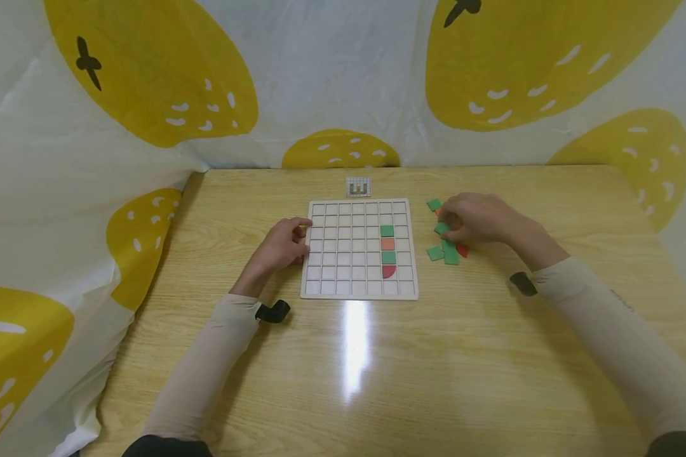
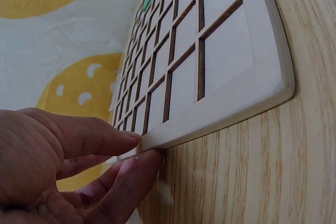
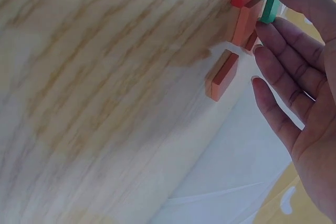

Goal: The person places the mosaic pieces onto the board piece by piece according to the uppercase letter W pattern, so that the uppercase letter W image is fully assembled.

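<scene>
A white grid board [image 1: 360, 294] lies on the table, with a column of tiles in its cells: a green square [image 1: 387, 231], an orange square [image 1: 387, 244], another green square and a red rounded piece [image 1: 389, 271]. My left hand [image 1: 280, 244] holds the board's left edge, thumb on the rim and fingers against the side. To the right of the board, my right hand [image 1: 476, 216] is over a loose pile of tiles. In the right wrist view its thumb and fingers pinch a green tile [image 3: 270, 8]; the other fingers are spread. That hand partly hides the pile.
Loose green tiles [image 1: 451, 252] and a red piece [image 1: 463, 250] lie near my right hand. Orange tiles [image 3: 224, 77] show in the right wrist view. A small pattern card [image 1: 358, 186] lies behind the board. A patterned cloth [image 1: 331, 76] hangs along the table's back and left.
</scene>
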The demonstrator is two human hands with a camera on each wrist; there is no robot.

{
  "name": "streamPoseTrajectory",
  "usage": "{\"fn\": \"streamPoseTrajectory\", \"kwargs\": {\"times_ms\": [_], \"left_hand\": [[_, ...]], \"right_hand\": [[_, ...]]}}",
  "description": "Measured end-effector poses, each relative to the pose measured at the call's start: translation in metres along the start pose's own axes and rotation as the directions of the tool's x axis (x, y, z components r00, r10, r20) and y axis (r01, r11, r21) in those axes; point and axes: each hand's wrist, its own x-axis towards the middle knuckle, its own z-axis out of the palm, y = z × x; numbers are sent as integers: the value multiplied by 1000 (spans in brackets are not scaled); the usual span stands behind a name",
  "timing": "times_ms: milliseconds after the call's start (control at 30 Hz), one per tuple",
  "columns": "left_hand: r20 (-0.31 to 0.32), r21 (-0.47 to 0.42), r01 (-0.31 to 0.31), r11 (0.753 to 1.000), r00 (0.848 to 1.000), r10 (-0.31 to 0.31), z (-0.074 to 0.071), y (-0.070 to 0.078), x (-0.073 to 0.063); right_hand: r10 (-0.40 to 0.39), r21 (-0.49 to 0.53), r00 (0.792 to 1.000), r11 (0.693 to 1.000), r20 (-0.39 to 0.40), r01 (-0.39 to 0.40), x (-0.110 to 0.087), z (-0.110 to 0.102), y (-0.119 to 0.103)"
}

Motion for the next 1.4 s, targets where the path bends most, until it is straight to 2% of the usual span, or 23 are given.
{"fn": "streamPoseTrajectory", "kwargs": {"times_ms": [367, 600, 800, 1067, 1400], "left_hand": [[-1, 3, 1, 1000, 1000, -1, 0, -1, 1], [1, -1, -2, 1000, 1000, 2, -1, -1, 1], [5, -7, 6, 1000, 1000, -6, -1, 1, 0], [2, -12, 7, 1000, 1000, -7, -1, 0, 1], [3, -18, -1, 1000, 1000, 1, -1, 0, 0]], "right_hand": [[-18, -13, 1000, 1000, 14, 18, 3, -9, -6], [-48, 1, 999, 999, -24, 48, 3, -11, -10], [-83, 28, 996, 996, -31, 84, 5, -15, -18], [-80, 45, 997, 996, 6, 80, 10, -17, -30], [-138, 50, 990, 989, -23, 139, 13, -18, -44]]}}
